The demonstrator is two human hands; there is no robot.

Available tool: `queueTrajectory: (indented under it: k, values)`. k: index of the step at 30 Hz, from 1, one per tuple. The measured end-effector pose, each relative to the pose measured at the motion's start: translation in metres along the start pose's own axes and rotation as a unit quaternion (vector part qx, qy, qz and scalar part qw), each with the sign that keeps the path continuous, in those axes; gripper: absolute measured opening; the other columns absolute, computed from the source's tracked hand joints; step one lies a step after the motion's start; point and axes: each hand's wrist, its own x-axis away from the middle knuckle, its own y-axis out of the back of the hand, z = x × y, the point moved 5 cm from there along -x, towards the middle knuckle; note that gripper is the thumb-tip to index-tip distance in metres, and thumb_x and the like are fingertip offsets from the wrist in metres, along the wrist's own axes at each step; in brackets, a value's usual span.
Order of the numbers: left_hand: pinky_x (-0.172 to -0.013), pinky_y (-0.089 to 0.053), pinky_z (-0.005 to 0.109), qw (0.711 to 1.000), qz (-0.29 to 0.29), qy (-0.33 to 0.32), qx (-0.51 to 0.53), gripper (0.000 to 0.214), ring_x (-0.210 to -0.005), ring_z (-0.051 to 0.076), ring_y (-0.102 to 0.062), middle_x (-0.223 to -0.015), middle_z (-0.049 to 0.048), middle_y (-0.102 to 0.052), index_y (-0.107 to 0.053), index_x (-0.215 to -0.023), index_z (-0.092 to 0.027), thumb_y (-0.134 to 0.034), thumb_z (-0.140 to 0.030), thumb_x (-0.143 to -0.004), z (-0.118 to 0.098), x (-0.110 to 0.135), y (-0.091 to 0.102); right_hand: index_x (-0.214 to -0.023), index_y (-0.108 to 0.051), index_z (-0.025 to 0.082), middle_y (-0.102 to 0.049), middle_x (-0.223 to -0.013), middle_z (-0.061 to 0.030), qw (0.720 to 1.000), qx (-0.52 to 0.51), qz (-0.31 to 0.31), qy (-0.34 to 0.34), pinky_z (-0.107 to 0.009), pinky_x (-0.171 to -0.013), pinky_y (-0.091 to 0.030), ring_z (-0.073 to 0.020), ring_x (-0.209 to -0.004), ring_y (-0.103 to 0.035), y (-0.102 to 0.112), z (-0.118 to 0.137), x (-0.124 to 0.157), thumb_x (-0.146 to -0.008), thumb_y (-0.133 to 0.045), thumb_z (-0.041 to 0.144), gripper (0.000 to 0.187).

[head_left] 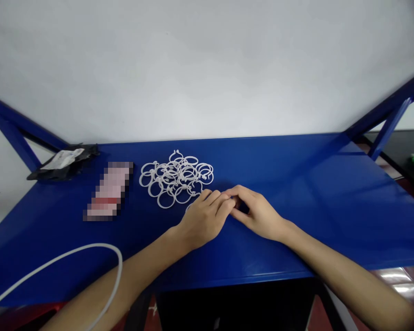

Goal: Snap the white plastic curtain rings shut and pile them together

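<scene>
My left hand (207, 216) and my right hand (258, 211) meet at the fingertips, low over the blue table. The fingers of the left are curled and pressed together. Thumb and fingers of the right close in a pinch against the left fingertips. Whatever lies between them is hidden by the fingers. Just beyond and to the left is a loose heap of thin white plastic rings (166, 199), several with small clasp-like ends. The left hand partly covers the nearest rings.
On the blue table (296, 184), a blurred-out pinkish rectangular object (108, 191) lies left of the rings. A black plastic package (64, 161) with a white label rests at the far left corner. A white cable (100, 245) loops over my left forearm. Blue frame bars (389, 128) flank the table.
</scene>
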Motion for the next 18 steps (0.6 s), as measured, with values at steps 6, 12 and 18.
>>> queueTrajectory:
  k: [6,12,18]
  values:
    - [-0.076,-0.056,0.03,0.991,-0.041,0.05,0.12,0.02,-0.083,0.017,-0.059,-0.092,0.0067,-0.065,-0.05,-0.109,-0.013,-0.042,0.0,-0.096,0.004,0.002,0.0,-0.104,-0.067,0.02,-0.07,-0.087,-0.0016,0.992,-0.092,-0.037,-0.078,-0.026,-0.069,-0.054,-0.0128,-0.075,-0.064,0.007,-0.01,-0.002,-0.093,-0.065,0.032,0.016]
    - [-0.086,-0.06,0.034,0.967,-0.106,0.146,0.178,0.034,-0.099,0.018,-0.067,-0.107,0.0089,-0.066,-0.046,-0.128,-0.017,-0.051,-0.007,-0.095,0.016,0.005,0.004,-0.095,-0.063,0.018,-0.071,-0.077,-0.0016,0.965,-0.219,-0.055,-0.132,-0.025,-0.063,-0.052,-0.0128,-0.069,-0.066,0.008,-0.011,0.001,-0.09,-0.07,0.039,0.023]
    - [-0.081,-0.06,0.027,0.935,-0.099,0.232,0.248,0.025,-0.088,0.013,-0.07,-0.101,0.0034,-0.069,-0.054,-0.119,-0.02,-0.054,-0.012,-0.096,0.026,0.007,0.003,-0.085,-0.058,0.018,-0.073,-0.086,-0.0061,0.941,-0.312,-0.04,-0.122,-0.03,-0.074,-0.057,-0.0151,-0.079,-0.07,0.009,-0.005,0.0,-0.092,-0.067,0.043,0.028]
